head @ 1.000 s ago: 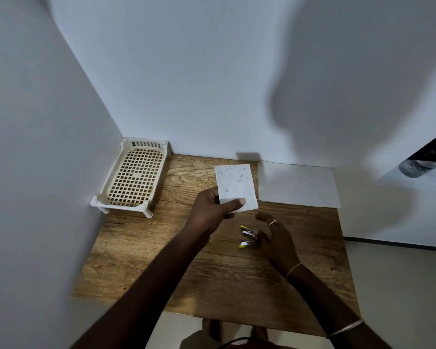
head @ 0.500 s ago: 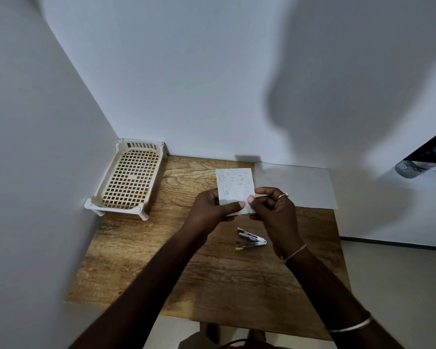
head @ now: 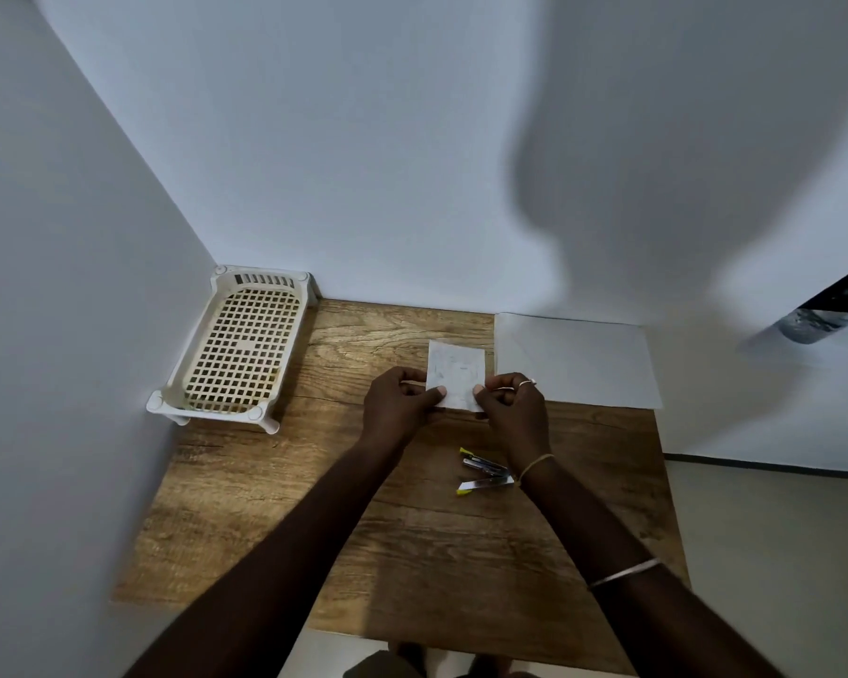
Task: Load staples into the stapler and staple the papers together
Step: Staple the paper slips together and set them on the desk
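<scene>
A small white paper packet (head: 456, 371) with faint marks is held above the wooden table (head: 275, 506). My left hand (head: 402, 406) pinches its lower left edge and my right hand (head: 512, 408) pinches its lower right edge. A small silver stapler with yellow tips (head: 483, 472) lies swung open on the table just below my right wrist, partly hidden by it. A large white sheet of paper (head: 576, 357) lies flat at the table's back right corner.
A cream plastic lattice tray (head: 238, 352) stands at the back left corner against the walls. White walls close the left and back sides. The table's right edge drops to the floor (head: 779, 555).
My right hand has risen from the stapler to the small packet and now grips its right edge. The stapler lies on the table with no hand on it.
</scene>
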